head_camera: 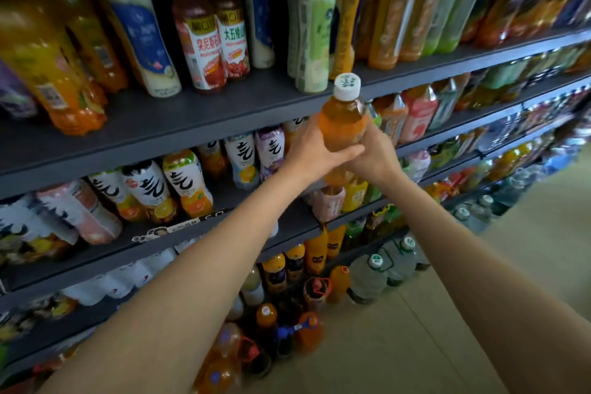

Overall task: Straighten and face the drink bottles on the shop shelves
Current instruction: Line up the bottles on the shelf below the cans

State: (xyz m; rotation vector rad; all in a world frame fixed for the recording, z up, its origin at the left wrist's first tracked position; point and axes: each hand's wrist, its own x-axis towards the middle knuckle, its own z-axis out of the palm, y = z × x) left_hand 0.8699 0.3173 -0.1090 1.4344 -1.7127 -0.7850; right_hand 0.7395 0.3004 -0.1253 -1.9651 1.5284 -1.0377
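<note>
An orange drink bottle (343, 120) with a white cap stands upright in the air in front of the shelves, just below the edge of the top shelf (204, 118). My left hand (311, 152) grips its body from the left, thumb across the front. My right hand (374, 153) holds it from the right, fingers wrapped behind. Its lower half is hidden by both hands. Red-labelled juice bottles (212, 38) and pale green bottles (311, 32) stand on the top shelf above.
A second shelf (150, 227) holds white-labelled bottles (188, 182), some leaning. Lower shelves carry dark and orange bottles (315, 254). Large water jugs (371, 278) and orange bottles (308, 333) stand on the tiled floor (447, 313) at the shelf foot.
</note>
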